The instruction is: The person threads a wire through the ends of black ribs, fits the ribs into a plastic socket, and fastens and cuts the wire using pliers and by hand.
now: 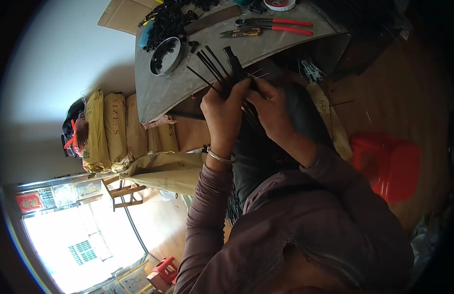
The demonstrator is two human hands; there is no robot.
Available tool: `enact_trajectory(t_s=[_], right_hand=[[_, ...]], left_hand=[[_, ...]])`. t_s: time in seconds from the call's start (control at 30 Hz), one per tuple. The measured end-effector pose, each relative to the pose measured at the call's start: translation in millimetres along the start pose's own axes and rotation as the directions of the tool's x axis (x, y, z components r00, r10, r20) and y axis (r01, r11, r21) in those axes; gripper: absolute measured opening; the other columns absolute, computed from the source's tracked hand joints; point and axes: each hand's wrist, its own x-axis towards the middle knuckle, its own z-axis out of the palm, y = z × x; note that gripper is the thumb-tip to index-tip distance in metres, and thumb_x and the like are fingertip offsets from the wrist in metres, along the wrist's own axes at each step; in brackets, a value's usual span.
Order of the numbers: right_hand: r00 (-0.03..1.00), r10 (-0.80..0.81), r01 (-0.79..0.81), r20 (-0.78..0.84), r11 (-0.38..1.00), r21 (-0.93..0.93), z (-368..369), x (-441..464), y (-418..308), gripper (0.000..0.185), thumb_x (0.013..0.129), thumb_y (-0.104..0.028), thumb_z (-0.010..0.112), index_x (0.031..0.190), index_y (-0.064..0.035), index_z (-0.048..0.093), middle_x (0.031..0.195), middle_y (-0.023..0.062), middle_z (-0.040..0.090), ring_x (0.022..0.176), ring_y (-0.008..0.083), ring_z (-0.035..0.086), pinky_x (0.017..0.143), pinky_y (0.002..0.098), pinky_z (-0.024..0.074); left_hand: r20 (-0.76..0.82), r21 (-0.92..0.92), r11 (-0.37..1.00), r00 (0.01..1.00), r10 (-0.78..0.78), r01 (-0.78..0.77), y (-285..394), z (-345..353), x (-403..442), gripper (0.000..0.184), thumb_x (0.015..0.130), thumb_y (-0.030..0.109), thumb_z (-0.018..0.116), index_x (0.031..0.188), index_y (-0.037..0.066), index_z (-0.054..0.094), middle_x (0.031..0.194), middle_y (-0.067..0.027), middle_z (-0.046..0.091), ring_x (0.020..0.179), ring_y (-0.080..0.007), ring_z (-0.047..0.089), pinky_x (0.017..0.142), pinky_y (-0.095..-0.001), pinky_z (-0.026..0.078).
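Note:
My left hand (220, 109), with a bangle at the wrist, is closed around several thin black rods (207, 64) that fan out above the fingers. A thicker black tube with a stepped end (232, 60) also sticks up from this grip. My right hand (271, 107) is pinched close against the left thumb. A thin pale wire-like piece (259, 74) shows at its fingertips; the exact hold is partly hidden. More dark lengths run below the hands over the dark trousers.
The grey table (153, 98) carries red-handled pliers (290, 27), thread snips (241, 33), a round dish (167, 56) and a heap of black parts (170, 24). Stuffed sacks (116, 127) stand left. A red stool (389, 166) is right; thin metal pieces (311, 70) lie beyond the knee.

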Motion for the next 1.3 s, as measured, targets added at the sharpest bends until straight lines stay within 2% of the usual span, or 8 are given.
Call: enact_trajectory(t_s=[0.23, 0.3, 0.4, 0.8, 0.97, 1.13, 1.23, 1.3], right_hand=[[0.922, -0.377, 0.37, 0.085, 0.795, -0.48, -9, 2, -14, 0.021, 0.084, -0.006, 0.066, 0.104, 0.0006, 0.063, 0.077, -0.0002, 0.06, 0.069, 0.0037, 0.05, 0.064, 0.0195, 0.0429], [0.991, -0.06, 0.118, 0.118, 0.811, -0.572, -15, -2, -22, 0.016, 0.081, -0.01, 0.07, 0.092, 0.0008, 0.064, 0.069, 0.0006, 0.058, 0.064, 0.0044, 0.05, 0.059, 0.0198, 0.0407], [0.982, 0.044, 0.08, 0.182, 0.781, -0.62, -21, 3, -38, 0.014, 0.081, -0.013, 0.071, 0.082, -0.0002, 0.064, 0.065, -0.0017, 0.057, 0.061, 0.0036, 0.05, 0.056, 0.02, 0.0393], [0.908, 0.272, -0.167, 0.32, 0.932, -0.321, -19, 10, -37, 0.013, 0.083, -0.017, 0.068, 0.081, -0.004, 0.066, 0.069, -0.0042, 0.058, 0.063, 0.0022, 0.052, 0.055, 0.0186, 0.0393], [0.897, 0.324, -0.229, 0.301, 0.922, -0.312, -21, 12, -36, 0.015, 0.083, -0.019, 0.068, 0.08, -0.0048, 0.065, 0.068, -0.004, 0.058, 0.062, 0.0025, 0.051, 0.056, 0.0187, 0.0396], [0.883, 0.383, -0.279, 0.272, 0.894, -0.352, -23, 11, -40, 0.017, 0.083, -0.021, 0.069, 0.078, -0.0048, 0.064, 0.068, -0.0039, 0.057, 0.063, 0.0026, 0.051, 0.057, 0.0194, 0.0401], [0.916, 0.335, -0.252, 0.22, 0.909, -0.332, -24, 7, -32, 0.02, 0.08, -0.023, 0.072, 0.08, -0.0036, 0.067, 0.067, -0.0029, 0.059, 0.061, 0.0034, 0.051, 0.056, 0.0204, 0.0403], [0.925, 0.31, -0.237, 0.218, 0.922, -0.306, -26, 6, -27, 0.021, 0.08, -0.024, 0.072, 0.08, -0.0034, 0.067, 0.066, -0.0029, 0.059, 0.061, 0.0032, 0.051, 0.056, 0.0214, 0.04]], left_hand=[[-0.078, -0.041, 0.999, 0.997, 0.022, -0.025, 3, -3, -10, 0.019, 0.082, 0.008, 0.069, 0.096, -0.003, 0.067, 0.083, -0.0026, 0.068, 0.076, -0.0049, 0.059, 0.069, -0.0207, 0.048], [-0.072, -0.081, 0.997, 0.997, -0.006, 0.0, 2, -2, -13, 0.019, 0.082, 0.006, 0.069, 0.097, -0.003, 0.066, 0.085, -0.002, 0.068, 0.078, -0.0056, 0.059, 0.071, -0.0205, 0.048], [-0.052, -0.243, 0.97, 0.999, 0.002, -0.015, -3, -5, -16, 0.019, 0.081, 0.005, 0.069, 0.099, -0.003, 0.065, 0.088, -0.0016, 0.067, 0.08, -0.0071, 0.059, 0.073, -0.0203, 0.047], [-0.103, -0.191, 0.982, 0.995, -0.01, -0.01, 1, -14, -29, 0.032, 0.085, 0.014, 0.068, 0.11, -0.004, 0.062, 0.095, -0.0038, 0.065, 0.088, -0.0092, 0.057, 0.081, -0.0229, 0.046], [0.101, -0.088, 0.992, 0.99, 0.097, -0.088, -6, -32, -31, 0.072, 0.089, 0.057, 0.049, 0.124, -0.006, 0.053, 0.101, -0.0052, 0.06, 0.097, -0.0126, 0.055, 0.087, -0.0271, 0.043], [0.266, -0.349, 0.933, 0.947, 0.182, -0.081, -17, -49, -27, 0.069, 0.092, 0.049, 0.047, 0.135, -0.005, 0.042, 0.116, -0.0107, 0.059, 0.104, -0.0177, 0.056, 0.095, -0.0309, 0.041], [0.337, 0.007, 1.0, 0.942, 0.0, -0.003, 2, -52, -25, 0.065, 0.091, 0.042, 0.05, 0.135, -0.005, 0.041, 0.114, -0.0117, 0.059, 0.105, -0.0187, 0.056, 0.097, -0.0318, 0.04], [0.363, -0.348, 0.932, 0.931, 0.037, 0.099, -5, -51, -23, 0.049, 0.092, 0.022, 0.05, 0.131, -0.007, 0.046, 0.107, -0.0111, 0.062, 0.102, -0.0173, 0.058, 0.095, -0.0303, 0.042]])
